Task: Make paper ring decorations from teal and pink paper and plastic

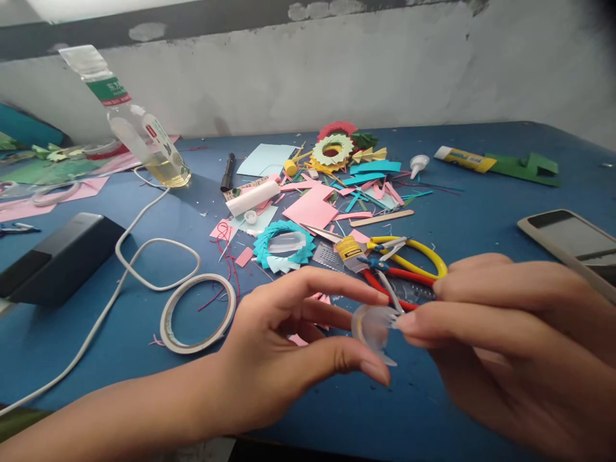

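Near the front edge of the blue table [481, 192], my left hand [289, 346] and my right hand [510, 333] meet around a small piece of clear tape [373, 328]. The left thumb and fingers pinch its left side. The right fingertips hold its right edge. The tape is curled and hangs just above the table. Directly behind the hands lie yellow-handled scissors [414, 253] and red-handled pliers [389, 282]. A roll of double-sided tape [197, 312] lies flat to the left of my left hand.
Paper scraps and folded paper rings, teal [283, 244] and yellow-green [332, 149], crowd the table's middle. A tilted clear bottle [139, 128], a white cable [144, 244] and a black box [58, 256] are at left. A phone [572, 240] and a glue tube [464, 158] lie at right.
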Demonstrator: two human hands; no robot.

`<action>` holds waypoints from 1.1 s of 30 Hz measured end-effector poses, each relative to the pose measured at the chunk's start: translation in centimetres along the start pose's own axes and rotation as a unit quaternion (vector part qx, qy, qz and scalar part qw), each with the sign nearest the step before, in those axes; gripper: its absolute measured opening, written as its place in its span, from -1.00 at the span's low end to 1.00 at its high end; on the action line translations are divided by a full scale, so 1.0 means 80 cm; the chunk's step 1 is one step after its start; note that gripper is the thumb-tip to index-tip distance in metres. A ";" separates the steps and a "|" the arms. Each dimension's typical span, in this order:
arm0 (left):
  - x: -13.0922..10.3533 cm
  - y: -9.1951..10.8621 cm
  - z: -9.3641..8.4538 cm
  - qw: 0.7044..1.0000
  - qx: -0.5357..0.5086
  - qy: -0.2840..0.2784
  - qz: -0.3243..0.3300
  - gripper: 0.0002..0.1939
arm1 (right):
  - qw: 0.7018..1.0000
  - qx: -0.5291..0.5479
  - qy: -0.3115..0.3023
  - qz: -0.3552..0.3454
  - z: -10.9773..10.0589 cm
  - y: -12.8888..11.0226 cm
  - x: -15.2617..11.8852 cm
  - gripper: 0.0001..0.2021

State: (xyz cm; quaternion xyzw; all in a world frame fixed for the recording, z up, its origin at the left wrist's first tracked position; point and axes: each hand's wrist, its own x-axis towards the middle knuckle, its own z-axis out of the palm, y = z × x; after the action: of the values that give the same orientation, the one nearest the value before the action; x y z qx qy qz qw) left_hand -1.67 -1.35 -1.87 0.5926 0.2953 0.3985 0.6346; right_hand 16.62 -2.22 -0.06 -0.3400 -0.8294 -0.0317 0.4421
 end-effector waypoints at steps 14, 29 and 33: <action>0.000 0.005 -0.004 1.000 -0.015 0.013 0.009 -0.65 | 0.999 0.010 -0.006 0.045 -0.011 0.009 -0.012 -0.86; 0.004 0.002 -0.003 0.999 0.026 0.020 -0.003 -0.75 | 0.981 -0.086 -0.133 -0.114 -0.021 0.019 -0.018 -0.75; 0.003 0.001 -0.001 0.997 0.065 0.033 0.008 -0.77 | 0.979 -0.066 -0.143 -0.132 -0.022 0.019 -0.013 -0.77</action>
State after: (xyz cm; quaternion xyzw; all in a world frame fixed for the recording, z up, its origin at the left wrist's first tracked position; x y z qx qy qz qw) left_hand -1.65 -1.07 -1.75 0.6216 0.3360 0.4030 0.5817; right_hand 19.16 -2.25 -0.18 -0.2567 -0.9177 -0.0953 0.2878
